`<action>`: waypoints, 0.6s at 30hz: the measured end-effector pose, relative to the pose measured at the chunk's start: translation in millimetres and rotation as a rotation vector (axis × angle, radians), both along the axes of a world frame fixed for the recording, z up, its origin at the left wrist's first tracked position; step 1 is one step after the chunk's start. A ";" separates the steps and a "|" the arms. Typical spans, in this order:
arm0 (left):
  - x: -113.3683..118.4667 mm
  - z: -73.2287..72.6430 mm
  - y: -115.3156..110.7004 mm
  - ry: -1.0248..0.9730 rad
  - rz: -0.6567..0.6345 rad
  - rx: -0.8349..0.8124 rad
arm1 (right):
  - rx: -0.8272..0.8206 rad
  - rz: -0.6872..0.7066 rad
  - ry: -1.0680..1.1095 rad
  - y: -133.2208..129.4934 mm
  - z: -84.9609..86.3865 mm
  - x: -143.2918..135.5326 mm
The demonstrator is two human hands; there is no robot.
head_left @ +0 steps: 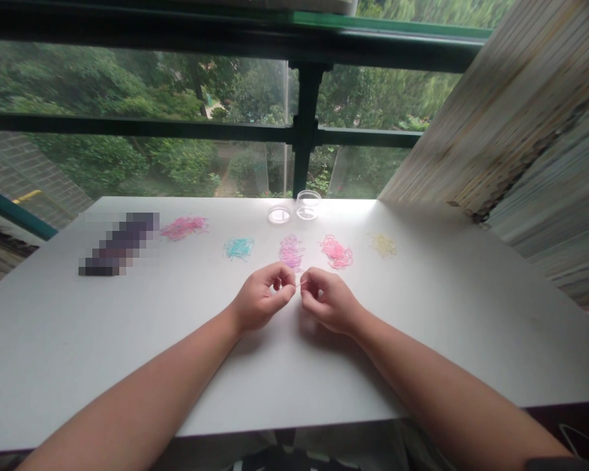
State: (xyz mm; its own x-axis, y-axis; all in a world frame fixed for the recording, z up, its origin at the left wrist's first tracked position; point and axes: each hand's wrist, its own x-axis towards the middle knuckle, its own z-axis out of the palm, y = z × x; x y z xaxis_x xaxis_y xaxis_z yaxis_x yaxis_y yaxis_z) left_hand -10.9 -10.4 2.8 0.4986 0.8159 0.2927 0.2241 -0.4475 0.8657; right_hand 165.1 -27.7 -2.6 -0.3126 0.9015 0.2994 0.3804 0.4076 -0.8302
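Over the middle of the white table, my left hand and my right hand meet almost fingertip to fingertip. Each is closed in a pinch. A thin, pale rubber band shows in the narrow gap, held at both ends. Just beyond my fingers lies a pile of purple rubber bands. To its right is a pink pile, and to its left a turquoise pile. My fingers cover part of the band.
Farther out lie a yellow pile on the right and a mixed pink pile on the left. A clear round container and a clear lid stand by the window. A blurred dark object lies left. A curtain hangs right.
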 end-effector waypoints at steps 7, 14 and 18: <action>-0.4 1.0 -0.7 0.121 -0.005 0.017 | -0.015 0.079 0.167 2.9 1.2 6.4; 0.8 2.7 -1.0 0.188 0.006 0.020 | 0.152 0.037 0.044 2.1 4.0 5.3; 0.2 4.5 -0.4 0.196 0.000 0.021 | 0.161 -0.006 0.006 3.4 5.4 5.6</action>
